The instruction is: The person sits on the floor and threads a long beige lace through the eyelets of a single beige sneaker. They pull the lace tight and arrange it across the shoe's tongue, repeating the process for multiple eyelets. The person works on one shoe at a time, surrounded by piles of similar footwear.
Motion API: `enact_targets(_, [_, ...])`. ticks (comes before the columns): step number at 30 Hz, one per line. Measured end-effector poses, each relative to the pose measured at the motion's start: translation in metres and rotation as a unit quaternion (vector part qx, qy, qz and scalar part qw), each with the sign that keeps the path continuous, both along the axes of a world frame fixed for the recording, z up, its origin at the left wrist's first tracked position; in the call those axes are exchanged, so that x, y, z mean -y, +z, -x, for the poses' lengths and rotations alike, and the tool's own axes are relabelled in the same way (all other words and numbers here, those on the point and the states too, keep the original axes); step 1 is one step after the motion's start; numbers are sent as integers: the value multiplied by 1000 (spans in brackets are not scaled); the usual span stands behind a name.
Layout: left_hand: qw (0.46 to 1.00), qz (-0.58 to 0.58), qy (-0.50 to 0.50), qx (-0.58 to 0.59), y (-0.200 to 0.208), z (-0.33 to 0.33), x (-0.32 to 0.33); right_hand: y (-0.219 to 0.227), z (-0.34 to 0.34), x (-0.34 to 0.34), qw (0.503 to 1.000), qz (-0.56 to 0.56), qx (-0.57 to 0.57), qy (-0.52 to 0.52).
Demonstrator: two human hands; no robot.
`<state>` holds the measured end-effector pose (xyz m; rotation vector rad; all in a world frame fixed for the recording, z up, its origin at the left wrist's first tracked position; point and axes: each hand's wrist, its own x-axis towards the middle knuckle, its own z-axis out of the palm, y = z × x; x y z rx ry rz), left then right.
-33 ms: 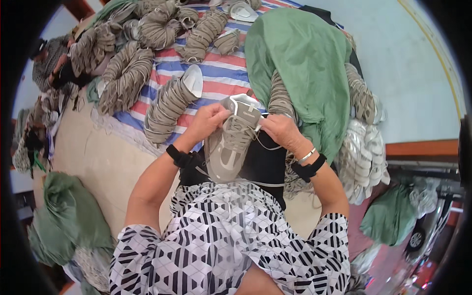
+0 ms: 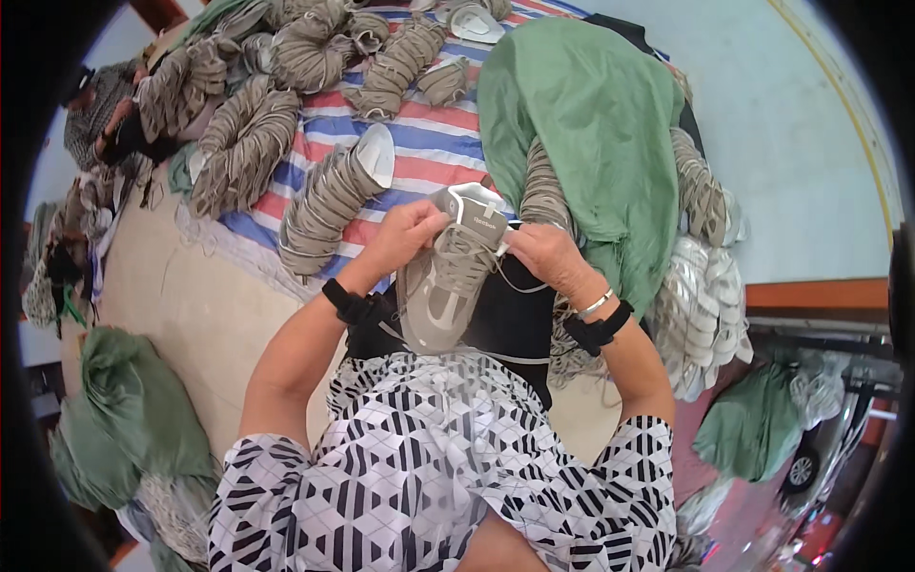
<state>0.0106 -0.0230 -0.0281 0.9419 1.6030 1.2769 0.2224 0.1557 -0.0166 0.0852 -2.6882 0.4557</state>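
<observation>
A grey-beige shoe upper (image 2: 440,303) rests on my lap, toe towards me, with its padded tongue (image 2: 482,224) and white-lined collar facing away. My left hand (image 2: 410,234) is closed in a pinch on the collar's left edge. On the opposite side, my right hand (image 2: 551,255) pinches a pale shoelace beside the tongue; its fingertips partly hide the lace. A loop of lace hangs below the right fingers over my dark trousers (image 2: 515,315). Lacing crosses the front of the upper.
Stacks of nested shoe uppers (image 2: 329,205) lie on a striped sheet (image 2: 434,143). A green cloth sack (image 2: 591,124) covers more at the right; another green sack (image 2: 143,410) sits at the left. White uppers (image 2: 701,310) hang in bundles. A person (image 2: 100,114) sits at the far left.
</observation>
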Motion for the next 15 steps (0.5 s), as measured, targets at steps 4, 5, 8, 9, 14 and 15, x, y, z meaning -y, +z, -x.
enact_targets(4, [1000,8,-20,19,-9,2,2,21,9,-7,995,64,78,11])
enact_targets(5, [999,5,-18,31,-11,2,3,24,13,-8,995,74,68,25])
enact_targets(8, [999,-17,-2,49,-12,-5,1,12,22,-3,980,98,167,-43])
enact_targets(9, [1000,-16,6,26,-10,-8,1,9,25,-1,974,96,199,-53])
enact_targets(14, [1000,-13,27,3,-6,-10,4,-2,32,-7,973,148,169,-55])
enact_targets(15, [999,-25,35,21,-9,-10,6,-1,36,-5,975,157,146,-65])
